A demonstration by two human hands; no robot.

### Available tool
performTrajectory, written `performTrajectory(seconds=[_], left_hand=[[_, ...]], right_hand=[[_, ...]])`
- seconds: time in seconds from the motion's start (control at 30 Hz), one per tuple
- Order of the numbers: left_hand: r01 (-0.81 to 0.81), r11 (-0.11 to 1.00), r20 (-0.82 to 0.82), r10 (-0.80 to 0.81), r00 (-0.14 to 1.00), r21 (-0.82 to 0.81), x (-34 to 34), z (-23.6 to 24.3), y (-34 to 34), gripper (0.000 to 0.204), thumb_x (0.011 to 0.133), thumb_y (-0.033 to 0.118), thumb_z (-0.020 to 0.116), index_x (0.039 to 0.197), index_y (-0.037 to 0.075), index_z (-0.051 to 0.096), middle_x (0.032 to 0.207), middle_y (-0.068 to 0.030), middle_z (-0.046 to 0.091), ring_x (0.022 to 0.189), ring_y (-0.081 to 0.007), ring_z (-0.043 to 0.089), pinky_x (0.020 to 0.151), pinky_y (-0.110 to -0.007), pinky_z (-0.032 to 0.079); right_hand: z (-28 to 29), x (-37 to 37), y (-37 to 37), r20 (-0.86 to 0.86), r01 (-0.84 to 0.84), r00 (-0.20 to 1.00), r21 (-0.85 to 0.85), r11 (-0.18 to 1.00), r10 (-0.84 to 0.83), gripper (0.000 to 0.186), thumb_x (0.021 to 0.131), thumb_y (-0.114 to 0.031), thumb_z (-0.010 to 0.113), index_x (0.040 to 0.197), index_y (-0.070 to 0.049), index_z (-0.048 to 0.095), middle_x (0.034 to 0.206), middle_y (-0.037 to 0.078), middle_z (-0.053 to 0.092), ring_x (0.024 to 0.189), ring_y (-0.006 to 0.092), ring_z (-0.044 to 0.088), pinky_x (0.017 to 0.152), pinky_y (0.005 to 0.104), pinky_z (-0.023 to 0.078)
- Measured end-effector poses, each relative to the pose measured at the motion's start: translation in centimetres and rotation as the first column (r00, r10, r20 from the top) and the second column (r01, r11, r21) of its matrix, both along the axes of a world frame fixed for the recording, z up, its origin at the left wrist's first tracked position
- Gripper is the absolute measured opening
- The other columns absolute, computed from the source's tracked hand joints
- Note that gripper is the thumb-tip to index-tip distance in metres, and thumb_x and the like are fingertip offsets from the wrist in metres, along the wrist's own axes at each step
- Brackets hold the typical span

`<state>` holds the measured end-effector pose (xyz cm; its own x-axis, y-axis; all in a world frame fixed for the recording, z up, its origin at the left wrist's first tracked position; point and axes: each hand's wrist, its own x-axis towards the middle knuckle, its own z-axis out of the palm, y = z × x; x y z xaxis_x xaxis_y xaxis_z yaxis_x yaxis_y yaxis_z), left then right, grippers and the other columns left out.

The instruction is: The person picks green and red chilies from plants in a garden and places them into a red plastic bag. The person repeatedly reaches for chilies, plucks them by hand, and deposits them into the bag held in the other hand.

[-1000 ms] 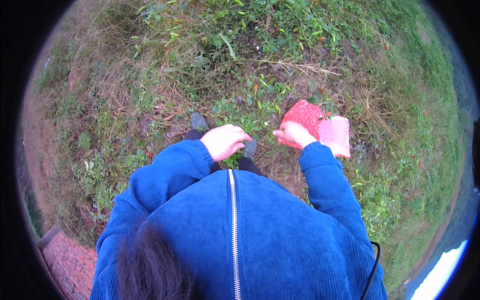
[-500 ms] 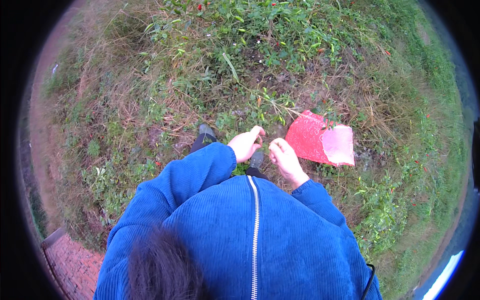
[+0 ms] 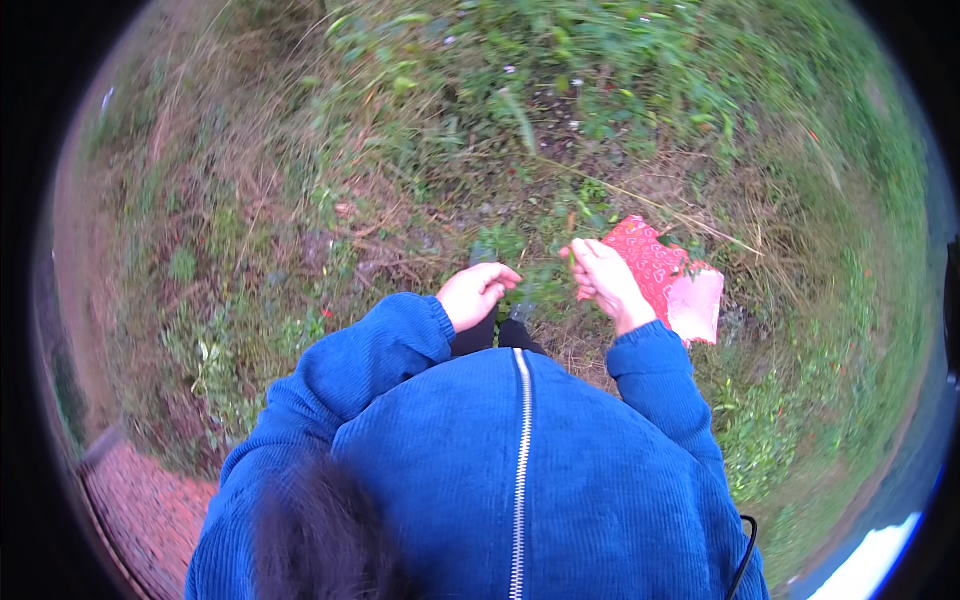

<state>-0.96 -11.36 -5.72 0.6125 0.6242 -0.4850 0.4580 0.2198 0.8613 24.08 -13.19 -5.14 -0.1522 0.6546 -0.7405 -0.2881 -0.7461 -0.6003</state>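
Note:
My left hand (image 3: 474,296) hangs in front of my jacket, palm turned inward, fingers loosely stretched and apart from the thumb, nothing seen in them. To its right, my right hand (image 3: 608,280) is raised with thumb and fingers pinched together. A small greenish bit shows at those fingertips, too blurred to name. Just beyond and right of that hand lies a red bag (image 3: 640,250) with a heart pattern and a pale pink part (image 3: 696,302), partly covered by the hand and wrist. A long thin dry stalk (image 3: 680,212) stretches above the bag.
Green pepper plants (image 3: 620,70), blurred, fill the far side, with small red spots among weeds. Dry grass (image 3: 370,230) covers the ground left of centre. My dark-trousered legs (image 3: 478,335) stand below my hands. Red brick paving (image 3: 150,510) lies at the lower left.
My hands have moved apart: the right one went up and to the right, now overlapping the bag's edge, while the left drew slightly left. The view has shifted and blurred.

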Motion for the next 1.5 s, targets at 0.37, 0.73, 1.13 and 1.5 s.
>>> performTrajectory(seconds=[0.37,0.73,1.13,1.5], left_hand=[[0.133,0.963,0.351,-0.044,0.935,-0.235,-5.1,-0.8,-4.1,0.026,0.091,0.011,0.054,0.116,0.004,0.057,0.106,-0.0106,0.062,0.100,-0.0196,0.060,0.086,-0.031,0.049],[-0.307,0.796,0.305,0.509,0.805,-0.521,-0.5,-1.4,-1.2,0.026,0.097,0.017,0.046,0.113,0.001,0.058,0.100,-0.0066,0.065,0.091,-0.0144,0.060,0.083,-0.030,0.050],[-0.342,0.174,-0.107,0.739,0.665,-0.923,13.1,-1.5,3.5,0.017,0.095,0.007,0.044,0.107,0.005,0.055,0.089,-0.0046,0.062,0.071,-0.0148,0.057,0.064,-0.032,0.051],[-0.445,0.856,-0.050,0.449,0.892,-0.262,14.4,-3.3,2.6,0.005,0.090,0.013,0.058,0.089,0.009,0.061,0.082,0.0000,0.060,0.073,-0.0117,0.054,0.067,-0.029,0.045]], right_hand=[[3.0,-2.9,3.2,0.270,0.157,0.957,-0.169,0.973,-0.107,0.011,0.094,-0.017,0.051,0.089,-0.008,0.052,0.069,0.002,0.050,0.049,0.0079,0.041,0.040,0.0212,0.028],[3.2,-4.6,3.9,0.381,-0.044,0.923,-0.034,0.998,0.054,0.014,0.092,-0.011,0.047,0.087,-0.004,0.058,0.059,-0.003,0.046,0.044,0.0049,0.036,0.039,0.0205,0.025],[2.9,-0.2,0.0,0.450,-0.065,0.892,0.217,0.974,-0.040,0.016,0.089,-0.009,0.049,0.078,-0.004,0.060,0.065,0.000,0.053,0.055,0.0087,0.046,0.048,0.0236,0.036],[5.7,5.4,-0.8,0.175,0.101,0.970,0.352,0.930,-0.172,0.016,0.093,-0.016,0.051,0.081,-0.006,0.054,0.071,0.003,0.056,0.060,0.0080,0.050,0.055,0.0225,0.041]])
